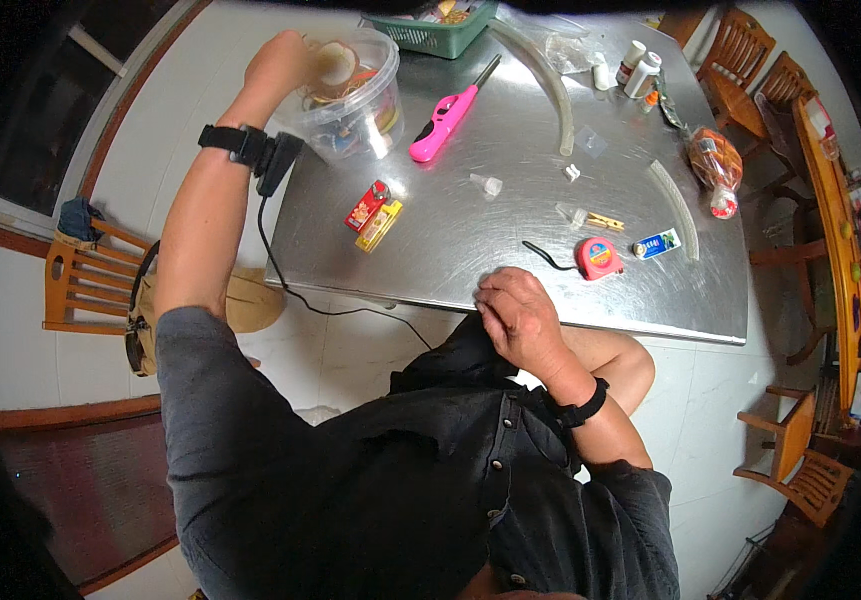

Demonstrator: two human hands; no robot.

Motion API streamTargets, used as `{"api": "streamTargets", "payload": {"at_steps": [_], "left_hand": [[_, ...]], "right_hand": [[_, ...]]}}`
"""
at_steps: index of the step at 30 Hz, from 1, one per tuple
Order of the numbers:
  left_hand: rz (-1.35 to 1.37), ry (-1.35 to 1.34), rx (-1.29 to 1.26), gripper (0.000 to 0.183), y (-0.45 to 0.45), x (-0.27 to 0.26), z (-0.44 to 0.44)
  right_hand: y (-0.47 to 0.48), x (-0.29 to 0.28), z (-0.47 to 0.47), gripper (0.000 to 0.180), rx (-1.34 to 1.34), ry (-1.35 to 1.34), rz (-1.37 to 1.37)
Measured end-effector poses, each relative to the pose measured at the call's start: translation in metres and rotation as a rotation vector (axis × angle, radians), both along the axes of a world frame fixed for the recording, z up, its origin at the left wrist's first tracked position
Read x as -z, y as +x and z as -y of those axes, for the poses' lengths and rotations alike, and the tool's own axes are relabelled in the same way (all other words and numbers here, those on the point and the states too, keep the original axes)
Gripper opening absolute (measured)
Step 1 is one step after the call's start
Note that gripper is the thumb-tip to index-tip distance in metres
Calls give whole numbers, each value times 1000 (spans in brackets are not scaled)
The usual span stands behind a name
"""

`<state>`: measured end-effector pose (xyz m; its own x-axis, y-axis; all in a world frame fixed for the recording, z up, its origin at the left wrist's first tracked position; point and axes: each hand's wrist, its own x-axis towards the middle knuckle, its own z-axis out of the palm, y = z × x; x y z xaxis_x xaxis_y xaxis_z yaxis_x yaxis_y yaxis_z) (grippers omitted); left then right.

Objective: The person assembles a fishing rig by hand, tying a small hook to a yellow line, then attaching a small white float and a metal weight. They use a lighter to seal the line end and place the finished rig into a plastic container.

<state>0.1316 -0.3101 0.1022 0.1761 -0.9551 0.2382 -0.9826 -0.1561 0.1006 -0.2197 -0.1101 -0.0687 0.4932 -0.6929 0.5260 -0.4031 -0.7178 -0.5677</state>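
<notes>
At the upper left, my left hand (280, 69) is over the rim of a clear plastic tub (389, 82) of mixed small items. Its fingers are blurred beside a roundish brown and white item (335, 62); whether they grip it cannot be told. My right hand (518, 311) rests at the near edge of the metal table (430, 255), fingers curled, with nothing visible in it. A pink tape measure (599, 258) with a black strap lies just beyond it. Right of the tub lies a pink gas lighter (445, 124). A red packet (367, 206) and a yellow lighter (379, 226) lie side by side.
A green plastic basket (438, 37) stands at the far edge. Clear hoses (550, 79), several small bottles (642, 75), a wooden clothespin (605, 221), a blue and white box (657, 244) and bagged bread (714, 161) lie rightward. A black cable (310, 306) hangs from my left wrist.
</notes>
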Motion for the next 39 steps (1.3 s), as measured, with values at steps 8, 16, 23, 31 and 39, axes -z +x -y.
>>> {"api": "streamTargets", "payload": {"at_steps": [8,16,23,31,39], "left_hand": [[165,41,178,49,12,9,10],[157,-7,403,41,23,20,32],[-333,284,42,35,20,0,30],[30,-23,58,41,17,-1,11],[55,-10,62,34,30,13,22]], "right_hand": [[2,1,-1,15,20,-44,3],[2,1,-2,16,27,-50,9],[3,-2,-2,18,30,-53,17],[4,-4,-2,17,46,-52,21],[5,-4,-3,17,54,-58,17]]}}
